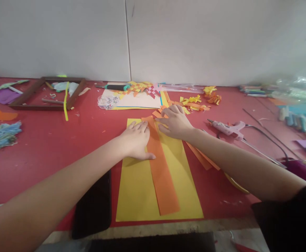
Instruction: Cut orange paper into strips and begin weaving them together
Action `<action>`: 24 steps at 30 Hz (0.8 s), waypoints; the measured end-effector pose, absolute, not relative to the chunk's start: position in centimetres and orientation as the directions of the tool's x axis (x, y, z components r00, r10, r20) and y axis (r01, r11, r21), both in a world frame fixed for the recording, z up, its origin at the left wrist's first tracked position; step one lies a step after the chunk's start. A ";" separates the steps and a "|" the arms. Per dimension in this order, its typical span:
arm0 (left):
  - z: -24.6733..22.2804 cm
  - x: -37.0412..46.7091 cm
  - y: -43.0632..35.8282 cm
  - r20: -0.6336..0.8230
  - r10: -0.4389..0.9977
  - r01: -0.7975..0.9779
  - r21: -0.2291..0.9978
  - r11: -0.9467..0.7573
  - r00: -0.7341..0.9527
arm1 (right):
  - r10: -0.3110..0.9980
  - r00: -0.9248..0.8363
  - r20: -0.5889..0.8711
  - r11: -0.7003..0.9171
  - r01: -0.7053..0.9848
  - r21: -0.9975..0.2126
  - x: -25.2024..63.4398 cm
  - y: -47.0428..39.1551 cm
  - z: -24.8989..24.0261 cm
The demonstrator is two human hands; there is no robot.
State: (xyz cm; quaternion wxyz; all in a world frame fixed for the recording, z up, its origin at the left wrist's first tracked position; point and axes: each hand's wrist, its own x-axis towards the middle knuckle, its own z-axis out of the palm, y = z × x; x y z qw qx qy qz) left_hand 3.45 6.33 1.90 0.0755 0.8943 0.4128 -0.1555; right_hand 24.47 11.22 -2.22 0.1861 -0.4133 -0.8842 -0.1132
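Observation:
A yellow sheet of paper (pixel 134 189) lies flat in front of me, with a long orange paper strip (pixel 163 178) resting lengthwise on it, slightly slanted. My left hand (pixel 138 140) lies spread over the yellow sheet and the strip's left edge, its thumb on the strip. Near the far end of the strip, my right hand (pixel 176 122) is stretched out with fingers apart, beside loose orange paper pieces (pixel 156 113) that it partly covers. More orange strips (pixel 200 157) lie on the table under my right forearm.
A dark phone (pixel 93 206) sits left of the yellow sheet. To the right lies a pink glue gun (pixel 228 129) with its cord. At the back are a wooden frame (pixel 45 106), a green-black handled tool (pixel 116 87), woven paper pieces (pixel 139 87) and curled paper fringes (pixel 194 100).

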 end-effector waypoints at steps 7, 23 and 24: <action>1.6 3.2 6.4 -0.321 0.706 0.753 0.036 -0.656 0.631 | 0.406 -0.826 0.392 0.910 0.407 -0.084 25.9 8.2 -1.5; 1.6 3.2 6.4 -0.331 0.704 0.750 0.015 -0.662 0.628 | 0.643 -0.689 0.334 0.747 0.660 -0.077 25.3 12.4 -2.8; 1.6 3.1 6.3 -0.331 0.706 0.751 0.014 -0.660 0.626 | 0.678 -0.663 0.318 0.717 0.692 -0.085 25.1 12.6 -2.8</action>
